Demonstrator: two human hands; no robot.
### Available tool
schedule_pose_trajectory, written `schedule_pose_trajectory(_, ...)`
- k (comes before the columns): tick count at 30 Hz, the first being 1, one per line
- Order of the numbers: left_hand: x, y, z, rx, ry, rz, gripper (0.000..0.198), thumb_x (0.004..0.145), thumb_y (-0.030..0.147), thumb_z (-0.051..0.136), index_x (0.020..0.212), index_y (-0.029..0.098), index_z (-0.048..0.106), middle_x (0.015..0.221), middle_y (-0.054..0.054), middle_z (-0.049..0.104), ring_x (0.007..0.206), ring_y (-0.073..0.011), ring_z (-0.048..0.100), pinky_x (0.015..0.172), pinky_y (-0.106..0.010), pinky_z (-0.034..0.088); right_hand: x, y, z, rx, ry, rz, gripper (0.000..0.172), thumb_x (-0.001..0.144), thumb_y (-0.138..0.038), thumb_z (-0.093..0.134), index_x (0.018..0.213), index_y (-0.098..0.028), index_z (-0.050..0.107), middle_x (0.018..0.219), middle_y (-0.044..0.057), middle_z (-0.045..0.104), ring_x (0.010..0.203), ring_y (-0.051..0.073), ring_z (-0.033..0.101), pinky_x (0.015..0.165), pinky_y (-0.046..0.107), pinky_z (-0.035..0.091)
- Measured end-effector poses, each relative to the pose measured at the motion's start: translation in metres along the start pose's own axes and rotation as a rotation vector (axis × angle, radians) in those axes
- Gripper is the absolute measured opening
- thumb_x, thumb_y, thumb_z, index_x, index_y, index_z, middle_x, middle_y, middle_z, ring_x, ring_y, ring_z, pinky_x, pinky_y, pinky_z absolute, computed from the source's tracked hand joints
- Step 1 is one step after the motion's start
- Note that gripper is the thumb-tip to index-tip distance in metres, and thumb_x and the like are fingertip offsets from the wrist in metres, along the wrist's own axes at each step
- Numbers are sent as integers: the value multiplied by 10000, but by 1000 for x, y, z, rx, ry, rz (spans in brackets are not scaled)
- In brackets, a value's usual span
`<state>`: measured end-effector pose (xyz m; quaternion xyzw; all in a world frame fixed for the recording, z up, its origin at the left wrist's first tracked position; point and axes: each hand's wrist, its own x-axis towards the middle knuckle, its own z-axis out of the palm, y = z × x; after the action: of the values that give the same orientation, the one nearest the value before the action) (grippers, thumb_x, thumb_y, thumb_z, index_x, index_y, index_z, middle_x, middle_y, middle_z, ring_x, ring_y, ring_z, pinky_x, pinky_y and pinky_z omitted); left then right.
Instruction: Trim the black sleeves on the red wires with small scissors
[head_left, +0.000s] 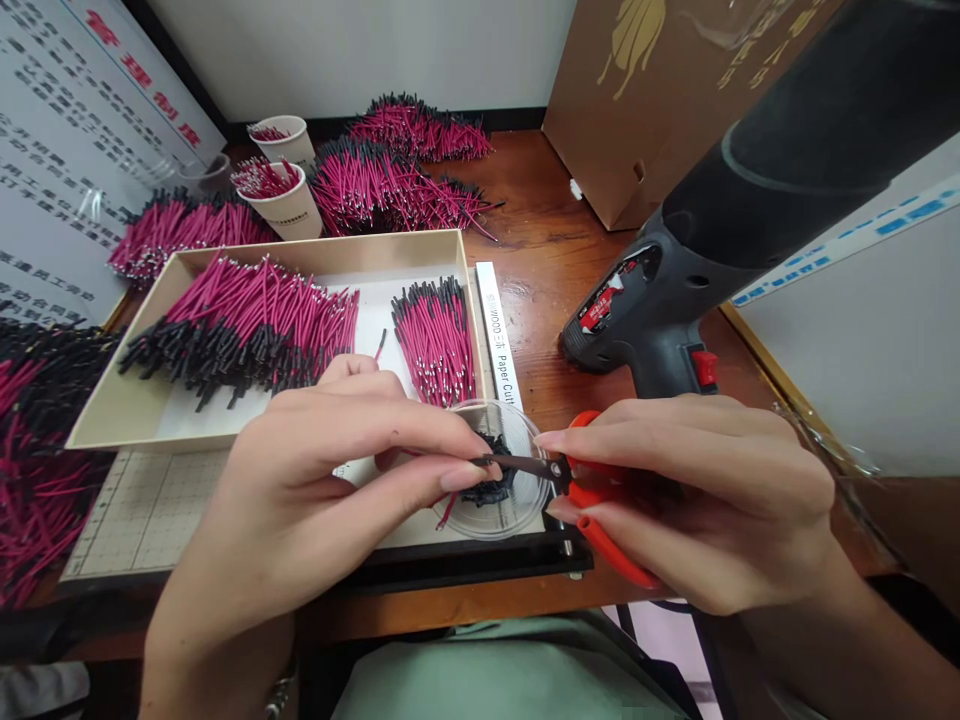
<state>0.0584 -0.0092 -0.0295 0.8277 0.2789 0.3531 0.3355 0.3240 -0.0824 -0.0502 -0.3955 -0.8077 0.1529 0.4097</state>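
Note:
Thumb and forefinger of my left hand (337, 470) pinch a thin wire with a black end, mostly hidden by the fingers. Red-handled scissors (592, 465) are in my right hand (705, 490), their dark blades pointing left and meeting the tip at my left fingertips. Directly under the blades is a round clear dish (532, 490) with small black pieces (495, 490) in it. One short red wire end (447, 512) shows by the dish's left side. Behind my left hand a shallow cream box (315, 258) holds two groups of red wires with black ends (262, 310).
A paper cutter (142, 510) lies under the box and dish. A black heat gun-like tool (675, 280) stands at right, before a brown carton (600, 110). Paper cups (292, 212) with wires and several wire piles (375, 190) are behind; another heap (45, 450) lies left.

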Motion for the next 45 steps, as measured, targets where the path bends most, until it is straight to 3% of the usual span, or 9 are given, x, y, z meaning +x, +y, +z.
schedule_pose_trajectory(7, -4, -2, 4, -10, 37, -5, 140, 1121, 323, 748, 996, 338, 808, 784, 115, 798, 665, -141, 637, 719, -419, 491, 3, -2, 2, -52, 32, 52, 208, 1013, -134, 753, 1209, -203, 750, 844, -10, 777, 675, 118, 683, 573, 239, 510)
schedule_pose_trajectory(13, 0, -2, 1, -43, 9, -11, 164, 1072, 170, 772, 998, 311, 812, 819, 100, 818, 662, -129, 619, 735, -404, 462, 3, -5, 0, -36, 21, 46, 278, 952, -107, 739, 1205, -223, 741, 819, -29, 749, 641, 123, 653, 536, 253, 490)
schedule_pose_trajectory(21, -2, -1, 0, -53, 18, -12, 191, 1041, 148, 785, 1003, 326, 843, 782, 98, 809, 657, -129, 637, 742, -382, 502, 2, -4, 0, -47, 17, 35, 268, 971, -118, 731, 1221, -217, 741, 813, -22, 737, 644, 131, 647, 532, 267, 483)
schedule_pose_trajectory(30, 3, -1, -3, -37, -40, 33, 159, 1070, 150, 763, 1013, 285, 824, 774, 95, 813, 640, -113, 647, 738, -367, 513, 3, -2, -3, -32, -19, -9, 259, 1038, -94, 717, 1273, -202, 734, 901, 17, 823, 701, 136, 732, 608, 257, 586)
schedule_pose_trajectory(36, -2, -4, -1, -39, 4, 0, 175, 1058, 161, 772, 1002, 320, 821, 808, 105, 824, 669, -134, 648, 722, -402, 482, 2, -4, -1, -74, 37, 69, 245, 974, -127, 752, 1193, -236, 745, 799, -4, 758, 605, 142, 656, 508, 277, 492)
schedule_pose_trajectory(45, -5, -1, 0, -43, 16, -19, 161, 1059, 173, 780, 1015, 323, 819, 840, 114, 828, 683, -124, 637, 730, -405, 474, 2, -2, 2, -41, 14, 38, 267, 955, -122, 745, 1200, -227, 734, 792, -21, 741, 626, 140, 645, 547, 272, 502)
